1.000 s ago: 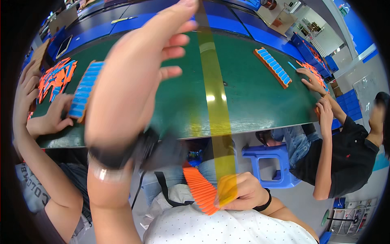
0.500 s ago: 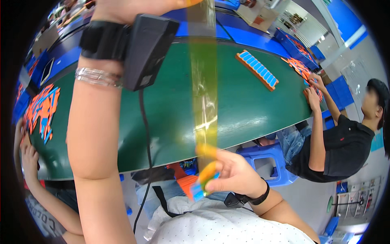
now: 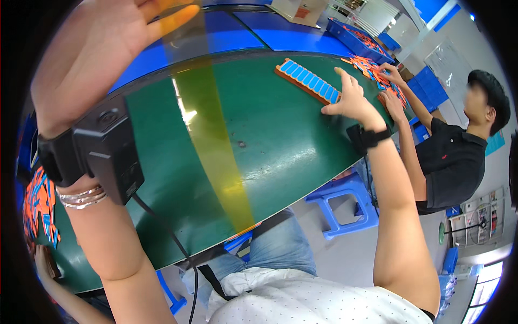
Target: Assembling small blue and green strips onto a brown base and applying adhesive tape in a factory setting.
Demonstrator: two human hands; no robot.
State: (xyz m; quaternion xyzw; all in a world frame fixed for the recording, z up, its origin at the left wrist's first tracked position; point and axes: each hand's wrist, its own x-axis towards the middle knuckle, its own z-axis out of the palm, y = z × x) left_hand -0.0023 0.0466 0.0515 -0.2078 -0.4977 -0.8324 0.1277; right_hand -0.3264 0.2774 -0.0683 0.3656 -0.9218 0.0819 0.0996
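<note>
My right hand [image 3: 353, 101] reaches out over the green table with fingers spread. Thumb and fingertips are close to the near right end of an orange holder [image 3: 302, 82] lined with a row of blue pieces; whether they touch it I cannot tell. My left hand [image 3: 94, 51] is raised at the upper left, palm showing. Its visible fingers are stretched out, orange toward the tips, and partly cut off by the frame's top edge. A see-through yellow strip [image 3: 213, 129] overlaps these fingers and slants down to the table's near edge; what holds it is not clear.
Piles of orange and blue pieces lie at the table's left [image 3: 40, 208] and right [image 3: 372, 70]. A co-worker [image 3: 453, 156] handles the right pile; another person's arm [image 3: 73, 294] is at lower left. There is a blue bin [image 3: 361, 40] behind, a blue stool [image 3: 345, 202] nearby.
My right hand has left the strip's lower end and the blue-and-orange piece there, moving up and right to the holder. My left hand has shifted left. The strip now slants.
</note>
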